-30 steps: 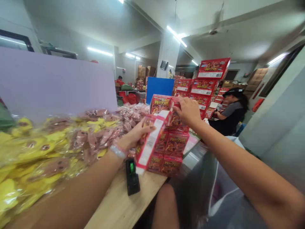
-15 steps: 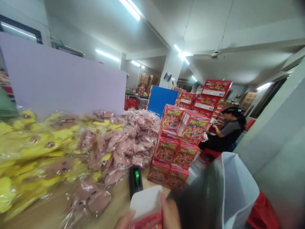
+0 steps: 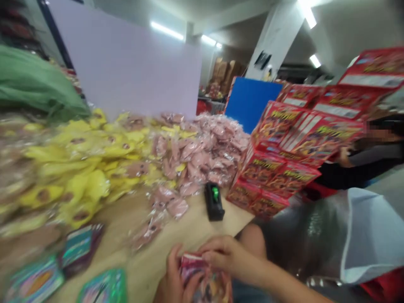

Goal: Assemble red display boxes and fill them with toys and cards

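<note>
Item: one red-and-pink printed packet point(image 3: 202, 273), held low at the near edge of the wooden desk point(image 3: 176, 229) in the head view (too blurred for its print to be read). Left grip point(image 3: 173, 275) and right grip point(image 3: 224, 252) are both clamped on it, the fingers closed around its sides. A black holder with a green roll point(image 3: 214, 202) is set beyond the hands. Bagged pink goods point(image 3: 208, 155) and bagged yellow goods point(image 3: 78, 168) are heaped across the desk. Teal foil sachets point(image 3: 34, 280) are laid at the near left. Stacked red cartons point(image 3: 271, 168) are placed to the right, beside a seated co-worker point(image 3: 362, 162).
</note>
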`<state>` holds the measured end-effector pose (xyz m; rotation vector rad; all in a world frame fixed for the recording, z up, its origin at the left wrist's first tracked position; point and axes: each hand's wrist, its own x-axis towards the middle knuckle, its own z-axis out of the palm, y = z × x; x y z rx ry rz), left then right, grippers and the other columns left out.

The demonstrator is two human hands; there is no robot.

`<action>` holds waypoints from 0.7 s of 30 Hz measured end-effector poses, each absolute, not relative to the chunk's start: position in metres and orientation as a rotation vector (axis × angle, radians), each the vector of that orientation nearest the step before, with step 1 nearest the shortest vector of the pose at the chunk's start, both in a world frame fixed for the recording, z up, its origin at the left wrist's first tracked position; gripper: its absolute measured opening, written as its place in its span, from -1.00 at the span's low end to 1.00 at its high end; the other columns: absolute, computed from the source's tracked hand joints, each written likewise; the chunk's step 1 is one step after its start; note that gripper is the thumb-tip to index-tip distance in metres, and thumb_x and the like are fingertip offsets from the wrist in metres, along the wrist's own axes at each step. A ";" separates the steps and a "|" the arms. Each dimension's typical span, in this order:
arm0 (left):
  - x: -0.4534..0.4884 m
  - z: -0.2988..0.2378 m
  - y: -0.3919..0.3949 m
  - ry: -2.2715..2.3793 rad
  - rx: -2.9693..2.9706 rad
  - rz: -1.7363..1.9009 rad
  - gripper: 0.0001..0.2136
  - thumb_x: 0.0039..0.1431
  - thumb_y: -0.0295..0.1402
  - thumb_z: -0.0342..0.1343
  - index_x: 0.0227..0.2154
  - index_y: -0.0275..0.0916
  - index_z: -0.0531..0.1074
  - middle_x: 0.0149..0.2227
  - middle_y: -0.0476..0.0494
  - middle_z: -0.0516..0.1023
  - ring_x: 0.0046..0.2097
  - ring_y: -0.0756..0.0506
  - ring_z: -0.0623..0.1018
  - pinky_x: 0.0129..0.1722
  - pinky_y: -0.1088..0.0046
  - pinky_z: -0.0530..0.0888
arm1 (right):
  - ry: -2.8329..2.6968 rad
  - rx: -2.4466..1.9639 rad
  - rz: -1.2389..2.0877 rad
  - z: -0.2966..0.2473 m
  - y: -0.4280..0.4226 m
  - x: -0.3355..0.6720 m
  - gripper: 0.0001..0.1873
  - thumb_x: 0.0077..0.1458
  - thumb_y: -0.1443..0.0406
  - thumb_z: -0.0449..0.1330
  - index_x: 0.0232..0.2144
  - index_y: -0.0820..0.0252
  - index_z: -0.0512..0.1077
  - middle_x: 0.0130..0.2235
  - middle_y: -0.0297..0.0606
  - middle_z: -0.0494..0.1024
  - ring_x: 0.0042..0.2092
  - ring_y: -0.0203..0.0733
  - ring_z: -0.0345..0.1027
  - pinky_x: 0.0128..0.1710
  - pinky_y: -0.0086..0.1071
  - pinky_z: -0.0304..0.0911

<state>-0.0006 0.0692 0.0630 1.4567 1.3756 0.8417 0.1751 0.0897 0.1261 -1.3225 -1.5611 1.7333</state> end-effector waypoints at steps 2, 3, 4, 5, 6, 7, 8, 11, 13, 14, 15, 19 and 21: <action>-0.004 0.058 0.061 1.346 1.419 0.778 -0.41 0.07 -0.15 -0.03 0.11 -0.20 -0.13 -0.31 -0.14 0.55 -0.30 -0.20 0.57 -0.34 0.33 0.46 | -1.596 -1.288 1.811 0.129 0.090 0.167 -0.55 0.03 0.06 0.12 -0.11 0.19 0.44 -0.26 -0.27 0.53 -0.29 -0.26 0.35 -0.25 -0.40 0.26; -0.006 0.058 0.058 1.324 1.414 0.752 -0.36 0.07 -0.14 -0.01 0.12 -0.21 -0.17 -0.31 -0.12 0.54 -0.30 -0.18 0.57 -0.34 0.35 0.45 | -1.631 -1.250 1.859 0.130 0.089 0.164 -0.56 0.05 0.09 0.11 -0.06 0.15 0.41 -0.21 -0.27 0.53 -0.26 -0.25 0.36 -0.22 -0.39 0.26; -0.008 0.060 0.056 1.307 1.411 0.736 -0.35 0.06 -0.13 0.01 0.13 -0.20 -0.17 -0.31 -0.11 0.54 -0.30 -0.17 0.56 -0.33 0.37 0.44 | -1.656 -1.219 1.896 0.131 0.089 0.161 -0.57 0.07 0.10 0.08 -0.03 0.14 0.39 -0.19 -0.27 0.53 -0.26 -0.24 0.36 -0.22 -0.37 0.26; -0.011 0.062 0.053 1.290 1.410 0.727 -0.34 0.06 -0.12 0.03 0.13 -0.20 -0.16 -0.31 -0.11 0.54 -0.30 -0.16 0.55 -0.31 0.38 0.43 | -1.667 -1.202 1.909 0.131 0.088 0.158 -0.57 0.10 0.10 0.05 -0.03 0.14 0.39 -0.20 -0.27 0.53 -0.27 -0.24 0.37 -0.22 -0.37 0.26; -0.014 0.064 0.051 1.270 1.409 0.724 -0.33 0.06 -0.12 0.04 0.13 -0.21 -0.15 -0.31 -0.11 0.53 -0.30 -0.14 0.55 -0.29 0.39 0.42 | -1.664 -1.198 1.906 0.130 0.087 0.157 -0.57 0.11 0.10 0.04 -0.05 0.17 0.40 -0.22 -0.26 0.54 -0.28 -0.23 0.37 -0.23 -0.35 0.26; -0.017 0.066 0.049 1.250 1.405 0.726 -0.33 0.07 -0.13 0.05 0.14 -0.22 -0.16 -0.30 -0.11 0.53 -0.29 -0.13 0.54 -0.28 0.40 0.41 | -1.646 -1.202 1.909 0.128 0.086 0.156 -0.57 0.10 0.10 0.04 -0.06 0.20 0.41 -0.23 -0.25 0.54 -0.28 -0.22 0.38 -0.23 -0.34 0.26; -0.019 0.068 0.047 1.235 1.400 0.729 -0.32 0.07 -0.14 0.06 0.14 -0.22 -0.17 -0.29 -0.11 0.53 -0.29 -0.12 0.53 -0.27 0.40 0.40 | -1.623 -1.206 1.924 0.126 0.087 0.155 -0.56 0.09 0.09 0.06 -0.07 0.22 0.42 -0.24 -0.24 0.55 -0.28 -0.21 0.38 -0.22 -0.33 0.26; -0.024 0.069 0.043 1.208 1.387 0.748 -0.28 0.05 -0.20 0.11 0.16 -0.24 -0.17 -0.29 -0.09 0.52 -0.28 -0.09 0.51 -0.25 0.43 0.39 | -1.613 -1.225 1.986 0.122 0.092 0.157 -0.53 0.04 0.07 0.11 -0.10 0.28 0.44 -0.28 -0.21 0.55 -0.28 -0.20 0.39 -0.23 -0.34 0.27; -0.023 0.067 0.040 1.216 1.374 0.760 -0.27 0.03 -0.23 0.14 0.16 -0.25 -0.17 -0.28 -0.09 0.51 -0.29 -0.08 0.50 -0.25 0.44 0.38 | -1.706 -1.244 1.996 0.127 0.097 0.158 -0.52 0.05 0.05 0.09 -0.13 0.28 0.45 -0.30 -0.21 0.55 -0.31 -0.21 0.39 -0.28 -0.37 0.28; -0.023 0.066 0.039 1.216 1.373 0.758 -0.26 0.03 -0.23 0.14 0.17 -0.27 -0.18 -0.29 -0.09 0.51 -0.29 -0.08 0.50 -0.25 0.43 0.38 | -1.794 -1.230 1.992 0.132 0.098 0.157 -0.52 0.07 0.04 0.05 -0.13 0.27 0.45 -0.29 -0.20 0.55 -0.31 -0.20 0.39 -0.28 -0.38 0.28; -0.022 0.065 0.038 1.209 1.373 0.757 -0.25 0.04 -0.24 0.13 0.18 -0.28 -0.20 -0.28 -0.10 0.50 -0.30 -0.07 0.49 -0.25 0.42 0.39 | -1.909 -1.191 1.978 0.139 0.097 0.156 -0.52 0.09 0.04 0.02 -0.11 0.25 0.44 -0.26 -0.20 0.54 -0.28 -0.20 0.39 -0.27 -0.38 0.29; -0.027 0.071 0.041 1.106 1.426 0.782 -0.22 -0.01 -0.34 0.16 0.20 -0.27 -0.17 0.02 -0.25 0.35 -0.08 -0.10 0.44 -0.07 0.40 0.35 | -2.427 -0.992 1.679 0.162 0.076 0.147 -0.39 0.04 0.08 0.09 0.11 0.21 0.20 0.04 -0.09 0.36 -0.01 -0.07 0.26 0.00 -0.26 0.16; -0.038 0.084 0.050 0.998 1.533 0.692 -0.28 -0.03 -0.41 0.16 0.19 -0.17 -0.05 0.12 -0.19 0.24 0.00 -0.11 0.39 -0.02 0.41 0.34 | -2.475 -1.033 1.406 0.158 0.065 0.147 -0.33 -0.01 0.09 0.14 0.13 0.21 0.15 0.09 -0.05 0.28 0.05 -0.02 0.20 0.05 -0.19 0.12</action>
